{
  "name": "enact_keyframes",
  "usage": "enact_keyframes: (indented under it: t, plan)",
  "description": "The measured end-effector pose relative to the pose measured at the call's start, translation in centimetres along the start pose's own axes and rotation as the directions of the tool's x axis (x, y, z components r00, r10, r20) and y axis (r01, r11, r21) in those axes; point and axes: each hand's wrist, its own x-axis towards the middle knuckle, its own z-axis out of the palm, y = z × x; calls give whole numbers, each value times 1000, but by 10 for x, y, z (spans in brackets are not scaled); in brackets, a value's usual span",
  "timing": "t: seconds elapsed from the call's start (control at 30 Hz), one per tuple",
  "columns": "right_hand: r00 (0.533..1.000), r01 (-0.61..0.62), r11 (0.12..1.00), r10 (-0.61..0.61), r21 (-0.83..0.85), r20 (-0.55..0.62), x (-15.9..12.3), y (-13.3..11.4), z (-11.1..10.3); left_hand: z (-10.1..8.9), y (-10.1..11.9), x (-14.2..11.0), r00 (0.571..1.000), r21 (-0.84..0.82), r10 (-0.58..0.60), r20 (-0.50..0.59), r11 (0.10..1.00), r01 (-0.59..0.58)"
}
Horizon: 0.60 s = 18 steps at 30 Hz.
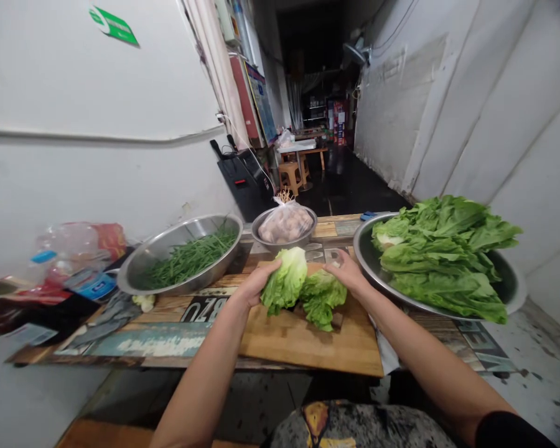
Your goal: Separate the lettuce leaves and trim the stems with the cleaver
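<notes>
Two hands [256,283] [345,270] — apparently gripping lettuce [303,287].

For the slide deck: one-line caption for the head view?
Both hands, left hand and right hand, hold green lettuce leaves on a wooden cutting board.

Bare cutting board [308,345] lies open toward the person; three bowls [280,239] close off its far side.

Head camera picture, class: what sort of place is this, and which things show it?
Probably a food-prep spot in a small eatery's back passage. Both hands, left hand and right hand, hold lettuce on a cutting board, between large steel basins of greens and stools beyond.
</notes>
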Motion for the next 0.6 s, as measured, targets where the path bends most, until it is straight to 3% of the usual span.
enact_keyframes:
  t: [0.03, 0.1, 0.17, 0.2, 0.33, 0.43, 0.53, 0.6]
  plan:
    - [989, 141, 981, -146, -136, -25, -3, 0, -1, 2, 0, -1, 999, -29, -16, 40, 999, 17]
    - [912, 401, 852, -408, -336, 54, -10, -2, 0, 7, 1, -3, 997, -59, 12, 77, 998, -8]
    - [841, 540, 772, -514, -336, 170, -17, -4, 4, 14, 1, -3, 994, -38, 80, 68, 996, -78]
    - [832, 555, 776, -518, -300, 199, -20, -6, 6, 19, 1, -3, 993, -17, 103, 63, 995, -102]
    - [906, 370, 925, -339, -87, 253, -19, -17, 11, 35, 3, -3, 987, 41, 130, 96, 990, -134]
    - [902, 237, 967, -256, 97, 347, -14, -22, 7, 37, 7, -1, 985, 61, 135, 110, 988, -142]
    - [933, 160, 955, -229, 250, 278, -14, -24, 2, 27, 11, 5, 978, 248, 200, -57, 952, -180]
    - [964, 148, 930, -212, 337, 161, -15, -25, 0, 18, 11, 9, 935, 501, 318, -159, 842, -202]
